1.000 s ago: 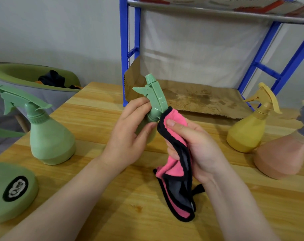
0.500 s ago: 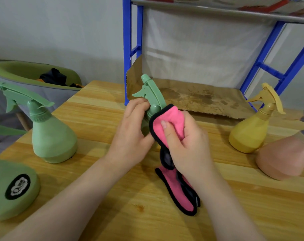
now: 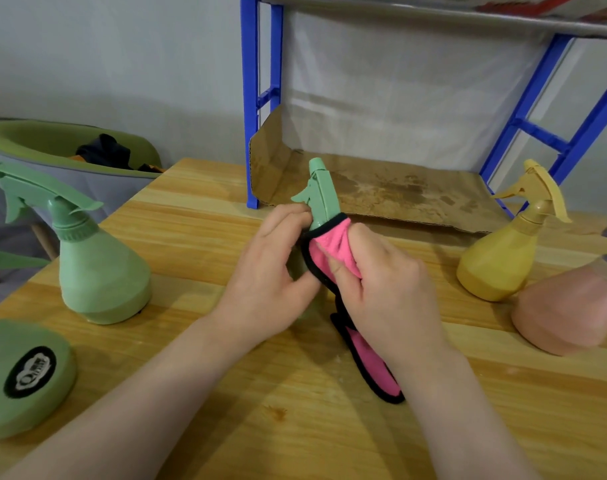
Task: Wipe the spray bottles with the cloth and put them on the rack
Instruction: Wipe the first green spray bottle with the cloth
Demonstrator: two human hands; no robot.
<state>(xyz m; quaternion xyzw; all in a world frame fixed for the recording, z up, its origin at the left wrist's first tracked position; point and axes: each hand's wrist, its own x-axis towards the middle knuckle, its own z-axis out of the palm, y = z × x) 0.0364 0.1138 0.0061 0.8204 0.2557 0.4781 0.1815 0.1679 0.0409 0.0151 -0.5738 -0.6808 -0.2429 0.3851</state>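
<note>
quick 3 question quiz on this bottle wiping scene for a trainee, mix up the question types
1. True or false: the right hand presses the pink cloth against the held green spray bottle.
2. Multiple choice: the yellow spray bottle stands A) on the rack B) on the table C) in the left hand.
3. Fill in: the cardboard on the rack's low shelf holds ___ bottles.

Key: 1 true; 2 B; 3 no
</note>
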